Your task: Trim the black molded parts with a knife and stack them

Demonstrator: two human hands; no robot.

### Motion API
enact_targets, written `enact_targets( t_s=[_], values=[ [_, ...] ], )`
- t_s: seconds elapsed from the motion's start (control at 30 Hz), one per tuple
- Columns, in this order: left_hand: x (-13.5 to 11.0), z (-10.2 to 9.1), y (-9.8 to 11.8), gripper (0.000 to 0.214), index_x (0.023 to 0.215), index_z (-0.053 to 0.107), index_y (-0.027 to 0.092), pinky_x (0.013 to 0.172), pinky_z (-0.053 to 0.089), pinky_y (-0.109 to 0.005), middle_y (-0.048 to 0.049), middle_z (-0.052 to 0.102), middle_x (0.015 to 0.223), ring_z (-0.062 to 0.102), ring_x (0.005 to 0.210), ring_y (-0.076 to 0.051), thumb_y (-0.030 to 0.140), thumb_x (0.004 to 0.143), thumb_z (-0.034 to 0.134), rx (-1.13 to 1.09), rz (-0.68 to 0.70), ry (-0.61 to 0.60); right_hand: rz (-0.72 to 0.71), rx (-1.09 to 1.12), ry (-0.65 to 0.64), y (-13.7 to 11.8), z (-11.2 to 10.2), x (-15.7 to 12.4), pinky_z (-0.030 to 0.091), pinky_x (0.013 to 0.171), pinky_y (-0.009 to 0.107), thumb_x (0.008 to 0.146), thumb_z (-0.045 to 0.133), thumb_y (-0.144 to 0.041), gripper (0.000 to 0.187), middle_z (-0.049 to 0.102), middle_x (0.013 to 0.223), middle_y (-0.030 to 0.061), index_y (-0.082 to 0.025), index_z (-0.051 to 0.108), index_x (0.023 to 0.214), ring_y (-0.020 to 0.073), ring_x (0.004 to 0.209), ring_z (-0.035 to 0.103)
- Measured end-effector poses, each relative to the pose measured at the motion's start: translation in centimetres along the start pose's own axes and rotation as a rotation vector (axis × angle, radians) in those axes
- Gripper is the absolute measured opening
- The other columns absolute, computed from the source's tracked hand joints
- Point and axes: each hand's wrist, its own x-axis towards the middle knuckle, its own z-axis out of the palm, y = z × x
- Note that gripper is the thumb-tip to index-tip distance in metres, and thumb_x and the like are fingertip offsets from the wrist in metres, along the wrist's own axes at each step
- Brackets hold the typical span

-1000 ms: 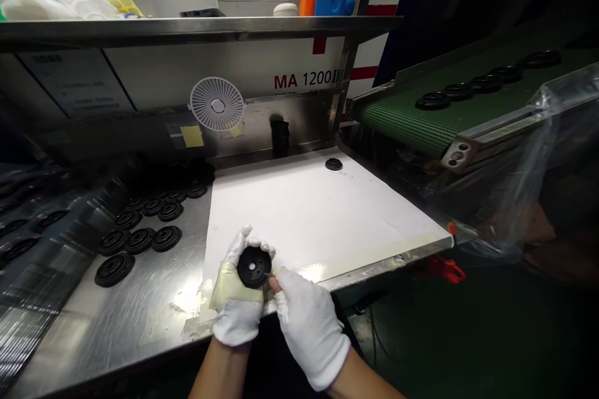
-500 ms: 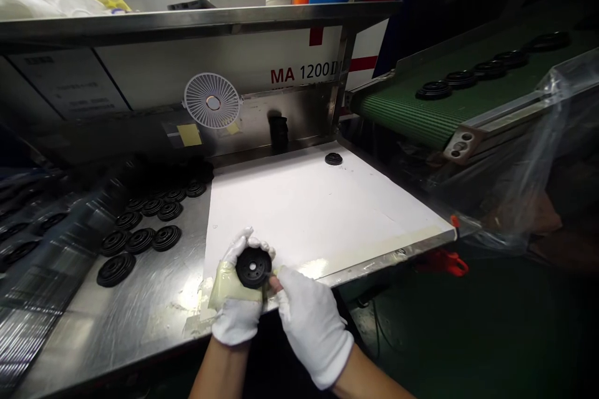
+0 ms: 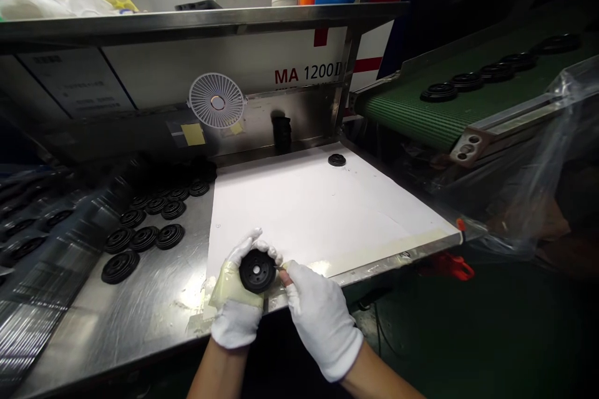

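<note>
Head view: left white-gloved hand (image 3: 236,313) is cradling a black ribbed rubber disc (image 3: 257,271) with a centre hole, at the near edge of the white sheet (image 3: 322,212). Right gloved hand (image 3: 322,321) is staying narrow, right fingertips (image 3: 286,275) sitting just beside the disc's right rim, further out than earlier. More discs (image 3: 144,239) are lying left on the steel bench (image 3: 154,299).

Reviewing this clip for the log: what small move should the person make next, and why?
Probably turn the black ribbed disc slightly within the left hand, since that hand cradles it while the right hand works at just one spot on its rim.
</note>
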Motion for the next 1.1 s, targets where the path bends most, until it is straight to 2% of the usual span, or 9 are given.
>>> enact_targets(
  t_s=[0.07, 0.23, 0.43, 0.53, 0.7, 0.77, 0.93, 1.0, 1.1],
  values=[
    [-0.1, 0.1, -0.1, 0.026, 0.093, 0.062, 0.017, 0.066, 0.050, -0.033, -0.0020, 0.058, 0.070, 0.057, 0.065, -0.015, 0.021, 0.068, 0.064, 0.039, 0.047, 0.007, 0.001, 0.013, 0.003, 0.0, 0.1, -0.1, 0.024, 0.054, 0.027, 0.092, 0.038, -0.028, 0.024, 0.060, 0.065, -0.0009, -0.021, 0.056, 0.078, 0.0140, 0.057, 0.054],
    [-0.2, -0.2, 0.0, 0.025, 0.093, 0.062, 0.017, 0.068, 0.050, -0.034, -0.0026, 0.058, 0.073, 0.057, 0.066, -0.015, 0.024, 0.068, 0.065, 0.064, 0.040, -0.015, 0.001, 0.038, -0.016, -0.1, 0.0, -0.1, 0.024, 0.054, 0.027, 0.092, 0.036, -0.028, 0.024, 0.059, 0.065, -0.0014, -0.022, 0.055, 0.079, 0.0141, 0.058, 0.053],
    [0.3, -0.5, -0.1, 0.016, 0.088, 0.062, 0.016, 0.068, 0.049, -0.029, -0.0011, 0.055, 0.071, 0.055, 0.068, -0.013, 0.016, 0.071, 0.061, 0.011, 0.023, -0.030, -0.109, 0.074, -0.096, -0.8, -0.6, -0.8, 0.021, 0.051, 0.028, 0.089, 0.041, -0.027, 0.022, 0.058, 0.061, -0.0038, -0.023, 0.053, 0.071, 0.0129, 0.054, 0.052],
    [0.0, -0.2, 0.0, 0.018, 0.088, 0.062, 0.016, 0.069, 0.049, -0.031, -0.0018, 0.057, 0.072, 0.056, 0.068, -0.014, 0.018, 0.071, 0.062, 0.027, 0.022, -0.029, -0.058, 0.053, -0.053, -0.5, -0.7, -0.4, 0.022, 0.052, 0.027, 0.090, 0.040, -0.028, 0.022, 0.059, 0.064, -0.0031, -0.023, 0.055, 0.076, 0.0134, 0.056, 0.052],
    [-0.1, 0.3, 0.0, 0.021, 0.087, 0.063, 0.016, 0.069, 0.050, -0.032, -0.0027, 0.059, 0.071, 0.057, 0.066, -0.015, 0.022, 0.067, 0.066, 0.034, 0.038, 0.055, -0.023, 0.014, -0.023, 0.0, -0.2, 0.0, 0.022, 0.054, 0.028, 0.090, 0.041, -0.028, 0.019, 0.060, 0.065, -0.0020, -0.023, 0.056, 0.080, 0.0145, 0.057, 0.053],
    [0.0, 0.2, -0.4, 0.020, 0.087, 0.063, 0.016, 0.071, 0.051, -0.033, -0.0019, 0.058, 0.071, 0.058, 0.067, -0.014, 0.020, 0.067, 0.065, 0.026, 0.084, 0.070, -0.012, 0.031, -0.027, -0.3, 0.2, -0.3, 0.022, 0.053, 0.028, 0.090, 0.041, -0.027, 0.019, 0.059, 0.063, -0.0022, -0.023, 0.056, 0.077, 0.0142, 0.056, 0.053],
    [0.2, -0.3, -1.5, 0.027, 0.095, 0.061, 0.019, 0.087, 0.047, -0.036, -0.0013, 0.062, 0.079, 0.060, 0.079, -0.014, 0.012, 0.069, 0.062, 0.045, 0.312, 0.073, -0.044, 0.094, -0.038, -1.5, 0.9, -1.0, 0.020, 0.052, 0.028, 0.089, 0.040, -0.026, 0.022, 0.059, 0.062, -0.0029, -0.023, 0.052, 0.071, 0.0130, 0.055, 0.051],
    [0.1, -0.5, -1.5, 0.028, 0.097, 0.061, 0.019, 0.089, 0.047, -0.039, -0.0034, 0.063, 0.085, 0.060, 0.088, -0.017, 0.012, 0.070, 0.060, 0.028, 0.274, 0.076, -0.048, 0.128, -0.049, -1.6, 0.8, -1.0, 0.020, 0.052, 0.027, 0.089, 0.040, -0.025, 0.022, 0.058, 0.063, -0.0030, -0.023, 0.051, 0.071, 0.0127, 0.056, 0.050],
    [0.0, -0.7, -0.9, 0.031, 0.102, 0.060, 0.019, 0.088, 0.047, -0.045, -0.0057, 0.063, 0.090, 0.059, 0.093, -0.022, 0.016, 0.071, 0.058, -0.028, 0.115, 0.089, -0.040, 0.268, -0.110, -1.3, 0.1, -0.9, 0.023, 0.053, 0.025, 0.092, 0.035, -0.028, 0.026, 0.057, 0.064, -0.0030, -0.022, 0.050, 0.071, 0.0119, 0.057, 0.049]
  ],
)
